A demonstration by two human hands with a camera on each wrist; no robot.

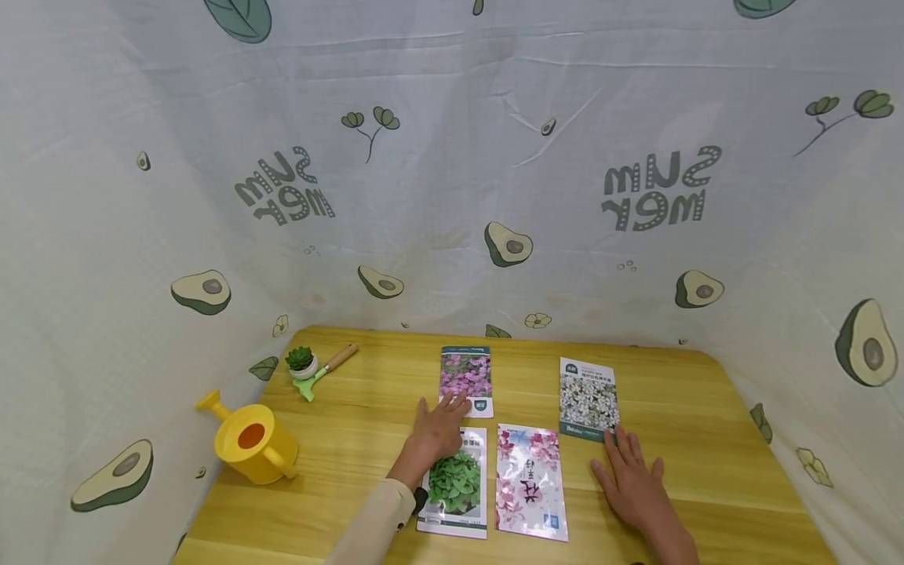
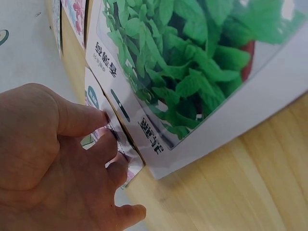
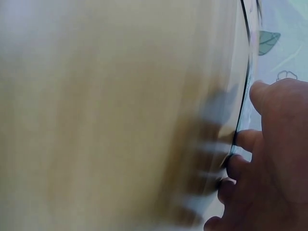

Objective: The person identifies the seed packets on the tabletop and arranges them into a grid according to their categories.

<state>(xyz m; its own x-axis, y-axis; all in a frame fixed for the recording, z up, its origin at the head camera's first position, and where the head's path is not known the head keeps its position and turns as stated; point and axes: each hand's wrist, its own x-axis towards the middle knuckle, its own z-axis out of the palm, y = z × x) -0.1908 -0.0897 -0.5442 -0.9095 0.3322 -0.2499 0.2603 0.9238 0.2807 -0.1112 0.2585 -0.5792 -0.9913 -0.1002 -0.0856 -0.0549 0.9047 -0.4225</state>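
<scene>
A purple-flower seed packet [image 1: 466, 370] lies at the back of the table, and my left hand [image 1: 439, 428] rests its fingertips on its lower edge. Just in front, partly under the left wrist, lies a green-leaf seed packet [image 1: 455, 485]; it fills much of the left wrist view. Beside it is a pink-flower packet [image 1: 530, 480]. On the right, the fingertips of my right hand [image 1: 636, 486] touch the lower corner of a white-flower seed packet [image 1: 588, 394]. Its fingers are stretched forward. In the right wrist view that hand [image 3: 274, 154] is at the edge, most of the frame being blurred.
At the left stands a yellow watering can [image 1: 264, 447]. Behind it are a small potted succulent [image 1: 301, 361] and a green hand rake [image 1: 321, 374] with a wooden handle. A curtain [image 1: 452, 173] printed with avocados surrounds the wooden table [image 1: 339, 463].
</scene>
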